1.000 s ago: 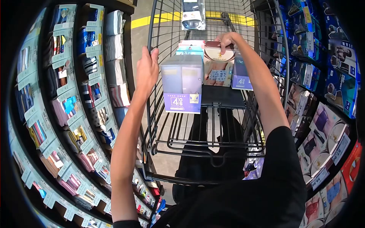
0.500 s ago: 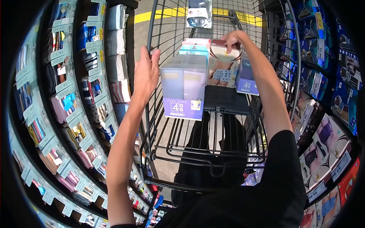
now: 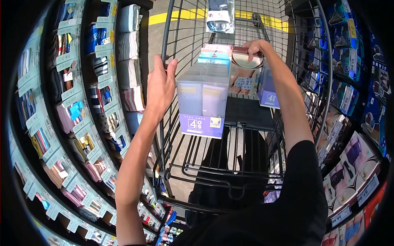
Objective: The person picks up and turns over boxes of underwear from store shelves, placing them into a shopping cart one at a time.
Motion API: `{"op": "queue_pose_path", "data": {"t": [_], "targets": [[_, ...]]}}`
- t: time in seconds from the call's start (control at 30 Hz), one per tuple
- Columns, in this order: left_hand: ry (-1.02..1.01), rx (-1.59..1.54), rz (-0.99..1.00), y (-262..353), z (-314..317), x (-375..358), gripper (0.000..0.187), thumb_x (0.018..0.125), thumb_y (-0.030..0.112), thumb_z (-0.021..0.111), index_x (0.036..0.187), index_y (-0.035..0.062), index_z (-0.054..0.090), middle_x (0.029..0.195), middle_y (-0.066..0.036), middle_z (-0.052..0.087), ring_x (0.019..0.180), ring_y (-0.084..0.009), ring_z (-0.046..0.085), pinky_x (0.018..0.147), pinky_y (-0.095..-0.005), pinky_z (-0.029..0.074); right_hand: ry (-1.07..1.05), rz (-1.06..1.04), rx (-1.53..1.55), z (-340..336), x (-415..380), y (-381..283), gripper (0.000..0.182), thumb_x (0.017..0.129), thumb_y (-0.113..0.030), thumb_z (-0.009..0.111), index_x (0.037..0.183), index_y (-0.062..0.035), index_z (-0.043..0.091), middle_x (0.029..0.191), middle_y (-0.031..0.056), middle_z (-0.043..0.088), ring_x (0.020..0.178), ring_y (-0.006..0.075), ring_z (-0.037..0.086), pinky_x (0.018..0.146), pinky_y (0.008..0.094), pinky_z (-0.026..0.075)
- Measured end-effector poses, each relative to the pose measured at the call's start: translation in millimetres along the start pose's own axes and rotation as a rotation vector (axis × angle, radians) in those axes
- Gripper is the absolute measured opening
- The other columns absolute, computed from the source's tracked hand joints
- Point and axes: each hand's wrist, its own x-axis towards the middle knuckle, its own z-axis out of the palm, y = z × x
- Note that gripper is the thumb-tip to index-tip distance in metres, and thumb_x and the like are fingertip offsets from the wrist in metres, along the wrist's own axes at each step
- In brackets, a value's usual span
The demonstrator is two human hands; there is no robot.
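My left hand (image 3: 161, 84) is closed round the side rail of a black wire shopping cart (image 3: 164, 39), its thumb pointing up. Inside the cart, my right hand (image 3: 257, 48) grips the top edge of an underwear box (image 3: 245, 78) with a picture of patterned blue shorts. The box stands upright against the packs beside it. To its left is a row of clear-fronted packs with a purple band (image 3: 202, 125) marked "4.0S". A similar purple pack (image 3: 269, 88) leans on its right, partly behind my forearm.
A flat plastic-wrapped pack (image 3: 220, 16) lies farther forward in the cart. Shelves of folded textiles (image 3: 98, 96) line the left side. Boxed underwear (image 3: 349, 160) with price tags fills the right. A yellow line (image 3: 180, 15) crosses the floor ahead.
The cart and its packs sit slightly lower and farther right in view. Both hands have shifted with them, keeping the same holds.
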Motion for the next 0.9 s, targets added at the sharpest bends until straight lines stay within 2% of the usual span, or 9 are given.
{"op": "queue_pose_path", "data": {"t": [0.23,0.3,0.37,0.4,0.47,0.6,0.67,0.77,0.9], "targets": [[0.025,-0.027,-0.01,4.4,-1.0,0.1,0.034,0.1,0.032,0.048,0.109,-0.001,0.048,0.082,-0.017,0.065,0.081,-0.0275,0.066,0.073,-0.0359,0.05,0.156,0.043,-0.146,-6.5,31.2,12.5,0.066,0.06,-0.002,0.079,0.121,-0.0085,0.056,0.107,0.013,0.064,0.099,0.0292,0.061,0.082,0.0418,0.051],[0.022,-0.031,-0.008,1.4,1.8,-0.3,0.034,0.1,0.032,0.048,0.109,-0.001,0.048,0.082,-0.017,0.065,0.08,-0.0271,0.066,0.073,-0.0365,0.05,0.243,0.018,-0.223,-5.6,37.6,17.8,0.067,0.063,-0.008,0.08,0.125,-0.0072,0.054,0.116,0.016,0.063,0.103,0.033,0.062,0.083,0.0457,0.052],[0.099,-0.065,0.105,-4.5,6.4,1.2,0.031,0.099,0.028,0.05,0.104,-0.0026,0.044,0.068,-0.022,0.059,0.062,-0.04,0.058,0.06,-0.0447,0.045,0.254,-0.012,-0.222,-6.1,47.0,25.0,0.069,0.061,-0.008,0.081,0.125,-0.0066,0.054,0.115,0.0161,0.063,0.104,0.0335,0.061,0.083,0.0463,0.051],[0.099,-0.066,0.107,-3.9,6.0,1.4,0.031,0.099,0.028,0.05,0.104,-0.0026,0.044,0.068,-0.022,0.059,0.062,-0.04,0.058,0.06,-0.0447,0.045,0.27,-0.045,-0.222,-6.9,47.7,26.2,0.071,0.06,-0.009,0.082,0.125,-0.0061,0.053,0.115,0.0162,0.063,0.104,0.034,0.061,0.083,0.0468,0.051],[0.026,-0.044,0.005,-1.4,3.0,1.2,0.034,0.1,0.033,0.048,0.109,-0.0003,0.049,0.081,-0.016,0.065,0.078,-0.0261,0.065,0.072,-0.0372,0.05,0.329,-0.053,-0.227,-7.1,47.7,29.7,0.073,0.058,-0.009,0.083,0.125,-0.0059,0.053,0.114,0.0165,0.063,0.104,0.034,0.061,0.084,0.0469,0.051],[0.015,-0.004,0.01,1.0,2.5,-0.4,0.033,0.1,0.032,0.048,0.109,0.0,0.049,0.081,-0.017,0.066,0.078,-0.0265,0.066,0.072,-0.0374,0.05,0.35,-0.044,-0.168,-6.8,36.5,27.0,0.077,0.056,-0.009,0.084,0.125,-0.0054,0.052,0.114,0.0164,0.062,0.104,0.0337,0.061,0.084,0.0463,0.051],[0.08,-0.053,0.073,0.5,4.7,-0.1,0.033,0.099,0.029,0.051,0.105,-0.0026,0.045,0.067,-0.02,0.058,0.06,-0.0383,0.057,0.059,-0.0443,0.044,0.315,-0.033,-0.195,-4.2,30.8,22.5,0.074,0.056,-0.008,0.084,0.123,-0.0048,0.052,0.114,0.0163,0.062,0.105,0.034,0.06,0.084,0.0459,0.051],[0.075,-0.056,0.07,0.0,5.2,-0.3,0.033,0.099,0.029,0.051,0.105,-0.0027,0.045,0.066,-0.02,0.058,0.059,-0.0372,0.056,0.059,-0.0437,0.044,0.33,-0.032,-0.329,0.5,28.1,25.8,0.071,0.056,-0.008,0.084,0.119,-0.004,0.052,0.113,0.0166,0.063,0.106,0.0349,0.06,0.084,0.0467,0.05],[0.084,-0.066,0.08,1.1,4.8,-0.7,0.033,0.099,0.029,0.052,0.102,-0.0029,0.044,0.065,-0.02,0.057,0.057,-0.0365,0.055,0.057,-0.0433,0.043,0.35,-0.09,-0.359,-0.8,30.4,28.5,0.075,0.05,-0.009,0.083,0.117,-0.0061,0.051,0.112,0.0142,0.062,0.107,0.0322,0.058,0.088,0.0423,0.048]]}}
